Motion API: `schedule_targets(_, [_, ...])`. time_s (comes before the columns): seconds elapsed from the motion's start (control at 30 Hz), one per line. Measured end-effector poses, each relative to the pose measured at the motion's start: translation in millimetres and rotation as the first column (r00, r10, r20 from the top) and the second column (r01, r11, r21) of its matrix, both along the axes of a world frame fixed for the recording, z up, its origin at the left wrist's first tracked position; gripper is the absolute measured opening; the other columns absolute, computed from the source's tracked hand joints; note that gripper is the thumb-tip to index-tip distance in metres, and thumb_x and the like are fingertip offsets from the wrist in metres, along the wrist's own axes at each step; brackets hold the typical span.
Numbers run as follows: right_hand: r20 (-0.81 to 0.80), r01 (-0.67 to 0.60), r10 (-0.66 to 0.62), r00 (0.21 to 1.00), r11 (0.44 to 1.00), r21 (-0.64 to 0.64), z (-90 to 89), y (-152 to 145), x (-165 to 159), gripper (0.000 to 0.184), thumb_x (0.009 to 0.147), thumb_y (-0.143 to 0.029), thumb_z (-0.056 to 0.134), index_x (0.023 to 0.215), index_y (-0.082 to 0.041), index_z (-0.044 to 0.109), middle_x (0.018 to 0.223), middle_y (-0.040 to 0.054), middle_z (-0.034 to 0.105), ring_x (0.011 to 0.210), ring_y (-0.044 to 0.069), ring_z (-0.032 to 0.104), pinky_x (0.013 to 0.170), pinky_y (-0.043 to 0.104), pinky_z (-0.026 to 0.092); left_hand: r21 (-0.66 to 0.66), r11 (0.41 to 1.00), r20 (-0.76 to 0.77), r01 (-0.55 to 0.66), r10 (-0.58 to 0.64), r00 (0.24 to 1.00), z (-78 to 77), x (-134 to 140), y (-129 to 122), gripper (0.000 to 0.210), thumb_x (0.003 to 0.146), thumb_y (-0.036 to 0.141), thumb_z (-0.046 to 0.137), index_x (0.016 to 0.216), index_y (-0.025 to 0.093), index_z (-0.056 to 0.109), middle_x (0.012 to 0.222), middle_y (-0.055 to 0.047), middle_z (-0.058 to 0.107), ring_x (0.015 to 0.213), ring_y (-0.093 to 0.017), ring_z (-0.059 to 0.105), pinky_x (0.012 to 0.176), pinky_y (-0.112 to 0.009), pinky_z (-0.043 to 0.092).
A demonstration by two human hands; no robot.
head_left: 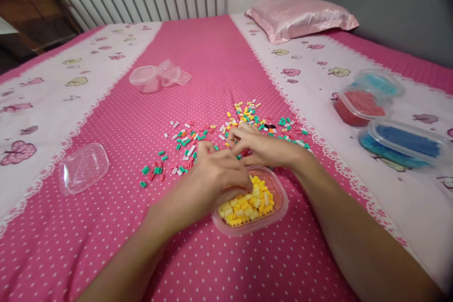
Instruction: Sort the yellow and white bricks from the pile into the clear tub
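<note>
A see-through plastic tub (281,207) holds many small yellow building bricks (244,210). Over its left rim is my left hand (221,170), fingers curled and closed, with the fingertips down by the yellow bricks. Just beyond the tub's far rim, my right hand (260,146) reaches into the scattered loose bricks (189,139), its thumb and fingers bent together. Whatever either hand pinches is hidden or too small to make out. The loose bricks are green, red, white and yellow, with a few black and orange ones, and lie on the pink dotted bedspread (198,255).
A see-through lid (85,167) lies at the left. Farther back rest several see-through tubs and lids (159,75). On the right stand a blue-filled tub (403,144), a red-filled tub (361,106) and a teal-filled tub (380,84). A pink pillow (300,15) lies at the far end.
</note>
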State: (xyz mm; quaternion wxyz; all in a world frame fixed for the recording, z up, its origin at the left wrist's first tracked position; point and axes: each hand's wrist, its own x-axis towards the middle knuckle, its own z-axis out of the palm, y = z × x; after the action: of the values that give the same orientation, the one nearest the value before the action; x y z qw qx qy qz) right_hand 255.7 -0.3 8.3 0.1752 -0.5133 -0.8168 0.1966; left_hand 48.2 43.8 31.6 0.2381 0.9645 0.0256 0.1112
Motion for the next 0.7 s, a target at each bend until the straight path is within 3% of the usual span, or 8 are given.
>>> schedule_targets(0.2, [0.003, -0.011, 0.011, 1.000, 1.000, -0.019, -3.1, 2.5, 0.2, 0.004, 0.087, -0.027, 0.076, 0.084, -0.026, 0.078, 0.095, 0.0041, 0.053, 0.099, 0.023, 0.048, 0.091, 0.040, 0.039, 0.223, 0.974, 0.063, -0.021, 0.008, 0.998, 1.3, -4.2, 6.3, 0.014, 0.093, 0.025, 0.071, 0.080, 0.026, 0.074, 0.089, 0.006, 0.075, 0.089, -0.018, 0.052, 0.082, -0.040, 0.022])
schedule_targets(0.37, [-0.062, -0.051, 0.049, 0.997, 0.998, -0.043, -6.1, 6.5, 4.4, 0.007, 0.087, -0.033, 0.077, 0.089, -0.026, 0.080, 0.097, 0.0033, 0.052, 0.104, 0.023, 0.048, 0.095, 0.039, 0.036, 0.197, 0.980, 0.048, -0.019, 0.010, 0.999, 15.7, -14.5, 17.0, 0.013, 0.097, 0.033, 0.065, 0.090, 0.029, 0.075, 0.096, 0.002, 0.069, 0.094, -0.019, 0.051, 0.083, -0.038, 0.022])
schedule_targets(0.43, [-0.131, -0.050, 0.044, 0.990, 0.998, -0.046, -3.8, 6.4, 9.1, 0.006, 0.087, -0.028, 0.077, 0.091, -0.025, 0.079, 0.097, 0.0029, 0.052, 0.103, 0.022, 0.049, 0.096, 0.037, 0.036, 0.187, 0.980, 0.076, -0.073, 0.060, 0.995, 18.5, -17.2, 23.0, 0.012, 0.097, 0.035, 0.065, 0.092, 0.029, 0.074, 0.094, 0.003, 0.069, 0.092, -0.018, 0.053, 0.083, -0.037, 0.022])
schedule_targets(0.53, [-0.236, 0.019, -0.028, 0.971, 0.999, -0.039, 8.1, 0.3, 15.0, 0.005, 0.087, -0.025, 0.077, 0.090, -0.022, 0.077, 0.096, 0.0021, 0.054, 0.102, 0.020, 0.052, 0.095, 0.036, 0.037, 0.175, 0.953, 0.106, -0.248, 0.232, 0.967, 17.0, -20.9, 34.3, 0.015, 0.098, 0.035, 0.064, 0.091, 0.026, 0.073, 0.089, 0.003, 0.070, 0.088, -0.017, 0.057, 0.082, -0.036, 0.022])
schedule_targets(0.6, [-0.264, 0.027, -0.042, 0.964, 0.998, -0.058, 20.1, -7.8, 13.6, 0.006, 0.086, -0.028, 0.077, 0.089, -0.023, 0.077, 0.096, 0.0014, 0.054, 0.100, 0.020, 0.053, 0.092, 0.035, 0.039, 0.175, 0.929, 0.055, -0.327, 0.322, 0.945, 13.1, -24.2, 41.8, 0.013, 0.096, 0.035, 0.066, 0.089, 0.026, 0.074, 0.088, 0.004, 0.071, 0.087, -0.017, 0.058, 0.081, -0.035, 0.021])
schedule_targets(0.7, [-0.216, -0.082, 0.055, 0.975, 0.990, -0.117, 34.4, -20.5, 0.9, 0.006, 0.086, -0.032, 0.078, 0.086, -0.026, 0.078, 0.094, 0.0003, 0.052, 0.095, 0.019, 0.052, 0.089, 0.035, 0.037, 0.159, 0.941, -0.177, -0.298, 0.324, 0.929, 7.4, -30.3, 49.3, 0.003, 0.089, 0.028, 0.075, 0.086, 0.029, 0.075, 0.088, 0.007, 0.073, 0.088, -0.015, 0.061, 0.082, -0.035, 0.020])
